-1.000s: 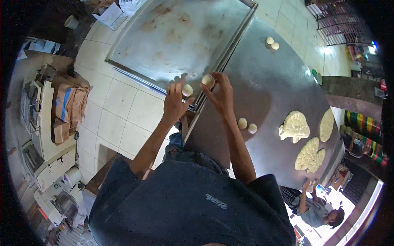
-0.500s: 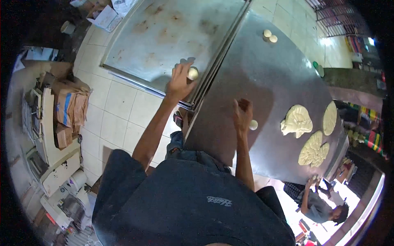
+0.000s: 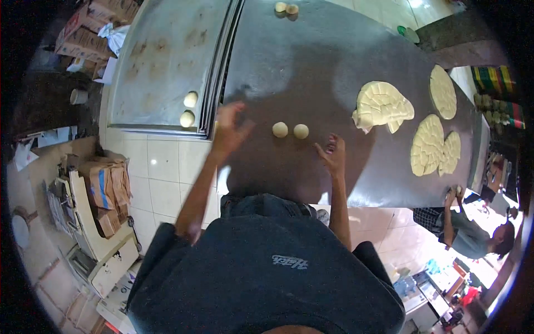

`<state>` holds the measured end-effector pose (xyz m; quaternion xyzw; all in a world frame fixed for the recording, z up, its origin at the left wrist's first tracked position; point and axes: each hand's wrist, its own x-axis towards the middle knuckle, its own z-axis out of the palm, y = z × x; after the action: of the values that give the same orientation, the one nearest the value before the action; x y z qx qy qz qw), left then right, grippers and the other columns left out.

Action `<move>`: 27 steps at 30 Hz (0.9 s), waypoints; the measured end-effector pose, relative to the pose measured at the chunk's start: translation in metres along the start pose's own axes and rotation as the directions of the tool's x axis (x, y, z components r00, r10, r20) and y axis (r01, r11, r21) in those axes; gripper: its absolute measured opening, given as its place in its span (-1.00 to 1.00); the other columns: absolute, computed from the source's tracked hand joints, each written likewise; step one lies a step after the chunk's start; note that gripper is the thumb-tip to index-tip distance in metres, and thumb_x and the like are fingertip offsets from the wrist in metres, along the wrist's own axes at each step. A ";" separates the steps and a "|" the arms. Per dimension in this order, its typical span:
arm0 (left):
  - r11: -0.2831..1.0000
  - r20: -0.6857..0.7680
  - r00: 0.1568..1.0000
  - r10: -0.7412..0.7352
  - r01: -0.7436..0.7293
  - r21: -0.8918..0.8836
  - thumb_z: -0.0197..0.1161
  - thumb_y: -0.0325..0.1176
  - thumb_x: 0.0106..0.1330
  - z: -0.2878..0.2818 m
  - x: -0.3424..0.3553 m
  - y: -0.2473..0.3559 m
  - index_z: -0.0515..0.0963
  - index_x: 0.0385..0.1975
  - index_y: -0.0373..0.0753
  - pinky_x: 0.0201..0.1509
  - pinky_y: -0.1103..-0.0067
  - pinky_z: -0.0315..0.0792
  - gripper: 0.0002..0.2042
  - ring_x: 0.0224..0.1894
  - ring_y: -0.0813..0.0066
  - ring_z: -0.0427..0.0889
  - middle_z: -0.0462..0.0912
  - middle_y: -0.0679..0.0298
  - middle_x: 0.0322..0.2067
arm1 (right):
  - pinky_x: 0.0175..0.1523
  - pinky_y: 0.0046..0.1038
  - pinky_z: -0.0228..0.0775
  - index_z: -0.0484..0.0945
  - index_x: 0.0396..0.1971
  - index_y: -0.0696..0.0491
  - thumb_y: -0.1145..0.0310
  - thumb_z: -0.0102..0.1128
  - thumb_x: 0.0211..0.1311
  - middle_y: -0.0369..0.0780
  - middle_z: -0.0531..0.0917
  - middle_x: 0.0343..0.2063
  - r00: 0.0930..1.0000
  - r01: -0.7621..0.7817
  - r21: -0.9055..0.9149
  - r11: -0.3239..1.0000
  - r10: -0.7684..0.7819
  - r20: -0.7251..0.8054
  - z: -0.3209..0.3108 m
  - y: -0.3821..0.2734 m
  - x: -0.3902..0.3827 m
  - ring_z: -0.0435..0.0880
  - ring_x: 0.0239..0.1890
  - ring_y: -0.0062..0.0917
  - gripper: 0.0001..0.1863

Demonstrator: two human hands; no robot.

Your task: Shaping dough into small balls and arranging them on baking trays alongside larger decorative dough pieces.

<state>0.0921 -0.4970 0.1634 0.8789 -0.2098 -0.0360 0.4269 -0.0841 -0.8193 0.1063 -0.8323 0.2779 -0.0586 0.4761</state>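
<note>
My left hand [image 3: 230, 132] hovers over the table's left edge next to the tray, fingers apart and slightly blurred, holding nothing. Two round dough balls, one nearer [image 3: 187, 118] and one farther [image 3: 191, 99], rest on the metal tray [image 3: 161, 72]. My right hand [image 3: 334, 157] is above the table, fingers spread and empty. Between my hands lie two more dough balls, a left one [image 3: 280, 129] and a right one [image 3: 301, 131]; the right one is nearest my right hand.
Flat dough pieces, scored or divided [image 3: 384, 106], lie on the right of the dark metal table [image 3: 261, 167]. Another pair of dough balls [image 3: 286, 8] sits at its far edge. A co-worker [image 3: 473, 231] handles something small at the right corner. Cartons and paper sacks [image 3: 105, 183] stand left.
My left hand has come back from the tray toward the table, leaving a dough ball on the tray. Both balls between my hands now show. The view has turned.
</note>
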 end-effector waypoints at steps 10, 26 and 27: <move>0.995 0.059 0.995 -0.086 0.083 0.054 0.43 -0.44 0.16 0.104 0.003 0.023 0.54 -0.03 -0.23 -0.01 0.23 0.52 -0.63 -0.07 0.01 0.53 0.43 -0.02 -0.11 | 0.04 -0.26 0.55 0.44 0.16 0.06 0.21 0.54 0.10 -0.06 0.49 -0.03 0.954 0.270 -0.307 0.913 -0.210 0.216 0.075 -0.031 0.041 0.52 0.12 -0.23 -0.35; 0.965 -0.022 0.980 -0.197 0.190 -0.183 0.57 -0.23 0.13 -0.114 0.109 -0.133 0.26 0.37 -0.14 0.15 0.24 0.51 -0.19 0.08 0.16 0.54 0.46 0.02 0.08 | 0.04 -0.41 0.59 0.35 0.16 0.08 0.30 0.53 0.16 -0.11 0.56 -0.01 0.987 0.041 0.256 0.966 -0.078 0.137 0.159 -0.223 0.063 0.63 0.01 -0.41 -0.36; 0.970 -0.069 0.977 -0.204 0.192 -0.148 0.56 -0.20 0.14 -0.120 0.105 -0.137 0.26 0.37 -0.14 0.15 0.27 0.52 -0.19 0.08 0.18 0.54 0.46 0.03 0.08 | 0.04 -0.41 0.58 0.36 0.15 0.09 0.31 0.52 0.17 -0.11 0.56 -0.01 0.978 0.081 0.280 0.957 -0.131 0.163 0.174 -0.238 0.075 0.63 0.01 -0.41 -0.37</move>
<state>0.2629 -0.3754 0.1469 0.8639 -0.0999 -0.0562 0.4904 0.1391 -0.6323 0.1964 -0.7747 0.1779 -0.0462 0.6050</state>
